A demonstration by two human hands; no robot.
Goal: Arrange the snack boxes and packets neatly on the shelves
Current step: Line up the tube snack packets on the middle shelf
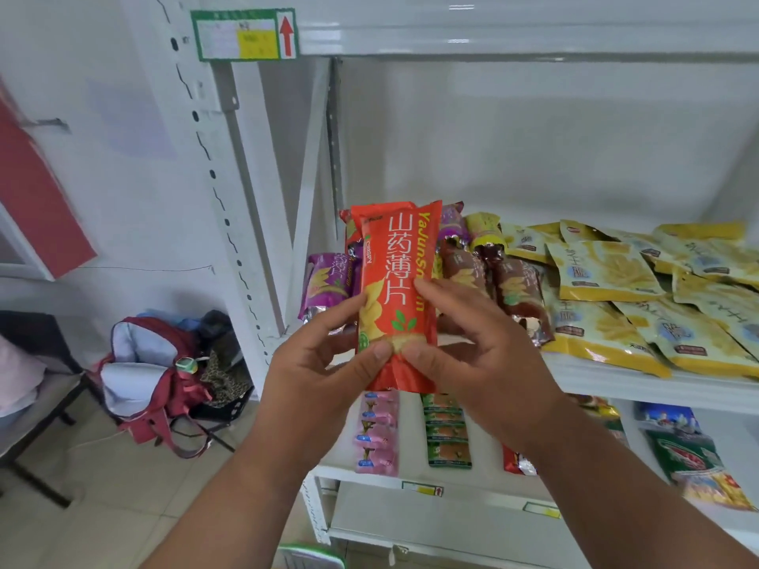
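Note:
An orange-red snack packet (400, 256) with white lettering stands upright in front of the white shelf (640, 381). My left hand (324, 363) grips its lower left edge, thumb on the front. My right hand (472, 347) grips its lower right edge, thumb on the front and fingers across the side. Behind it on the shelf lie purple packets (326, 283), brown packets (515, 289) and several yellow packets (608, 277) in a loose heap.
A lower shelf (410, 472) holds rows of pink packets (377, 431), green packets (447, 431) and a green-red bag (694, 462). The perforated shelf upright (213, 174) stands at left. A red backpack (152, 375) sits on the floor beside a dark bench (37, 404).

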